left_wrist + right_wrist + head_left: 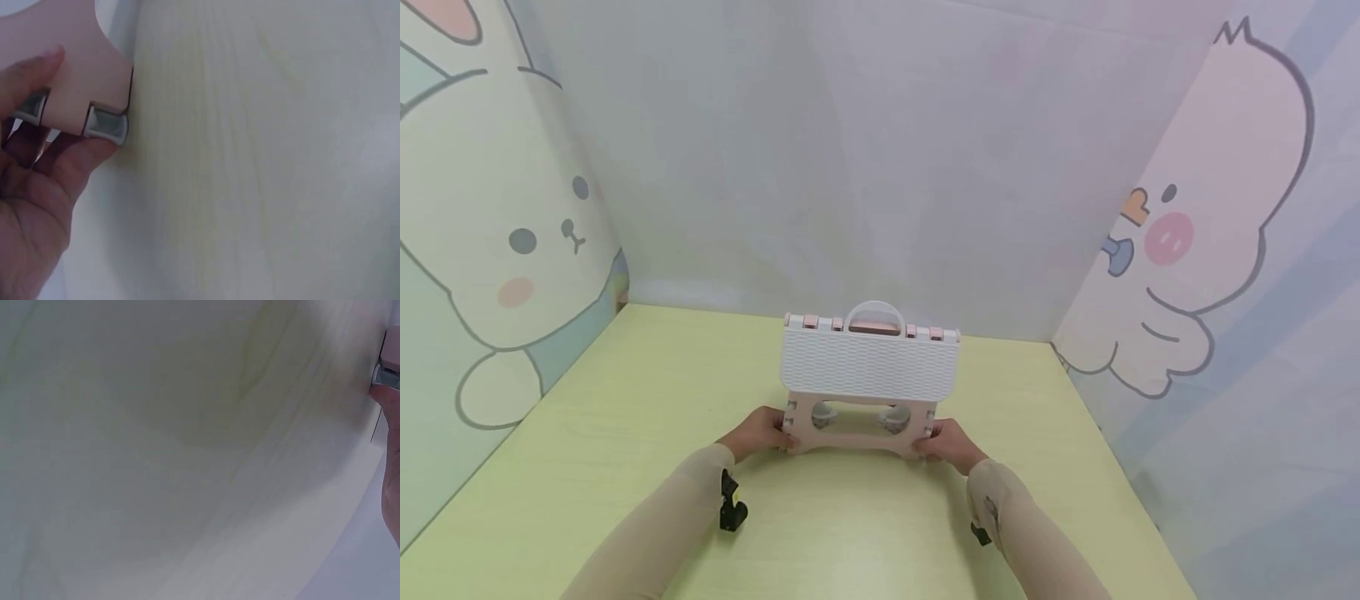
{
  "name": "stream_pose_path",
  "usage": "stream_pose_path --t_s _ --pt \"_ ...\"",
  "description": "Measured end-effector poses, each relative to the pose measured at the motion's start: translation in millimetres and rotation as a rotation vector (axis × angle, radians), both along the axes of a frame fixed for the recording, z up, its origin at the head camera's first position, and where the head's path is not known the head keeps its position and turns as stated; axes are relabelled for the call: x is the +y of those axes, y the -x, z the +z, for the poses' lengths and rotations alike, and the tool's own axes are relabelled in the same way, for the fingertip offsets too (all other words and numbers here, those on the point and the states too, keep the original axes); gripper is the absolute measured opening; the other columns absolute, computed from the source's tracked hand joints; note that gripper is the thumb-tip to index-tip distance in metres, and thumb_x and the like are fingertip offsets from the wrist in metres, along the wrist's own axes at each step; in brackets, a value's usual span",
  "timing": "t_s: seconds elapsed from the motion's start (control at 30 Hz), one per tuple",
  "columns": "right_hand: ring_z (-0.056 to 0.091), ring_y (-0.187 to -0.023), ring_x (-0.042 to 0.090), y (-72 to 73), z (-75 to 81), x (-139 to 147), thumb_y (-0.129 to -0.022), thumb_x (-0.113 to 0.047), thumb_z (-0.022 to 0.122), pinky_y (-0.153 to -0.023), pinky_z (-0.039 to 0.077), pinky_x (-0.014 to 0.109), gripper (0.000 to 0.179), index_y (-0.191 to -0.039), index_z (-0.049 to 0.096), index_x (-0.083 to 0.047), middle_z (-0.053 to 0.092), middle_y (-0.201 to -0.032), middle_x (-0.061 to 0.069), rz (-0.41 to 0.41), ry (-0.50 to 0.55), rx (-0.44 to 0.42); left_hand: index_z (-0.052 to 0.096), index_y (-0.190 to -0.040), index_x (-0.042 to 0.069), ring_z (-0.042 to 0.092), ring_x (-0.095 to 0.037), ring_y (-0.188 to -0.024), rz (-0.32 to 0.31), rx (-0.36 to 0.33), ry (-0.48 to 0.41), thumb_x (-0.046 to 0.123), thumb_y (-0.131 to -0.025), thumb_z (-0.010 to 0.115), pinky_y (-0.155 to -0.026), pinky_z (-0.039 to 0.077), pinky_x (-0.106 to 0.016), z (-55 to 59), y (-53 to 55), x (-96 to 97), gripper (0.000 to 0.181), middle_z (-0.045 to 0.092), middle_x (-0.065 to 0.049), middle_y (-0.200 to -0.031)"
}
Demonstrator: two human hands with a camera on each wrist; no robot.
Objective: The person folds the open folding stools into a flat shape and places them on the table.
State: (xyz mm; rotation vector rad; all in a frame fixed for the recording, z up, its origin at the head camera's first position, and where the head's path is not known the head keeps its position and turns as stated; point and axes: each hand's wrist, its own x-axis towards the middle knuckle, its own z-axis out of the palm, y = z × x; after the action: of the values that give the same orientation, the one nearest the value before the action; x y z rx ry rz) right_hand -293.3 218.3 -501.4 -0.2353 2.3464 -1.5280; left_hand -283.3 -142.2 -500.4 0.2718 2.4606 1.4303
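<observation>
A white and pink folding stool [868, 367] stands on the table in the middle of the head view, its white textured panel uppermost with an arched carry handle [876, 310] on top. Below the panel shows a pink leg section [862, 442] with cut-outs. My left hand [765, 431] grips that section's lower left end; in the left wrist view the thumb [31, 78] lies on the pink face and fingers curl round the hinged edge. At the opposite lower end, my right hand [952, 444] holds the stool, mostly out of frame in the right wrist view.
The pale yellow table [700, 358] extends around the stool on all sides. A plain grey curtain [850, 167] rises behind it. Printed side walls with a rabbit [497, 192] and a white bird [1225, 192] flank the table. Black wrist devices [731, 504] hang under the sleeves.
</observation>
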Motion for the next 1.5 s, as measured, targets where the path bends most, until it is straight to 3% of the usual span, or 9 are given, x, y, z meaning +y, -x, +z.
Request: stream_pose_path --t_s 0.33,0.53,0.93,1.2,1.5 --pt "0.057 -0.07 0.014 -1.0 3.8 -1 -0.075 -0.004 0.071 -0.06 0.048 0.029 0.029 -0.1 0.068 0.01 0.07 -0.086 0.007 -0.036 -0.001 -0.002 0.069 -0.09 -0.005 0.049 -0.015 -0.067 0.06 0.025 0.005 0.002 -0.078 0.074 -0.062 0.044 -0.029 -6.2 0.8 2.7 0.016 0.066 -0.005 -0.077" --pt "0.055 -0.067 0.012 -3.2 2.0 -3 -0.075 -0.004 0.068 -0.06 0.046 0.028 0.029 -0.099 0.067 0.012 0.07 -0.081 0.005 -0.005 -0.002 0.019 0.069 -0.091 -0.005 0.05 -0.015 -0.068 0.076 -0.001 -0.002 0.003 -0.077 0.074 -0.063 0.044 -0.029 -10.2 -0.2 1.0 0.017 0.066 -0.005 -0.079" --pt "0.054 -0.066 0.014 -17.1 26.1 -12 -0.074 0.001 0.066 -0.061 0.048 0.034 0.027 -0.097 0.064 0.015 0.067 -0.078 0.006 -0.021 -0.007 0.018 0.068 -0.094 -0.008 0.051 -0.016 -0.069 0.013 0.011 -0.053 0.002 -0.076 0.073 -0.064 0.045 -0.03 -10.7 0.4 -1.8 0.021 0.068 -0.008 -0.082" --pt "0.054 -0.066 0.012 -4.5 6.6 -6 -0.074 -0.003 0.069 -0.06 0.046 0.028 0.028 -0.098 0.067 0.011 0.068 -0.08 0.005 -0.04 -0.033 -0.005 0.069 -0.094 -0.007 0.05 -0.016 -0.069 0.018 -0.006 -0.04 0.002 -0.075 0.075 -0.064 0.044 -0.029 -10.0 2.4 -1.9 0.021 0.067 -0.007 -0.081" --pt "0.055 -0.068 0.013 -0.9 2.7 -4 -0.074 -0.002 0.068 -0.06 0.047 0.03 0.03 -0.1 0.066 0.013 0.069 -0.083 0.007 -0.023 -0.018 0.008 0.068 -0.094 -0.008 0.052 -0.016 -0.07 0.011 0.0 -0.055 0.0 -0.075 0.074 -0.064 0.045 -0.03 -6.9 0.6 -2.1 0.021 0.068 -0.009 -0.082"
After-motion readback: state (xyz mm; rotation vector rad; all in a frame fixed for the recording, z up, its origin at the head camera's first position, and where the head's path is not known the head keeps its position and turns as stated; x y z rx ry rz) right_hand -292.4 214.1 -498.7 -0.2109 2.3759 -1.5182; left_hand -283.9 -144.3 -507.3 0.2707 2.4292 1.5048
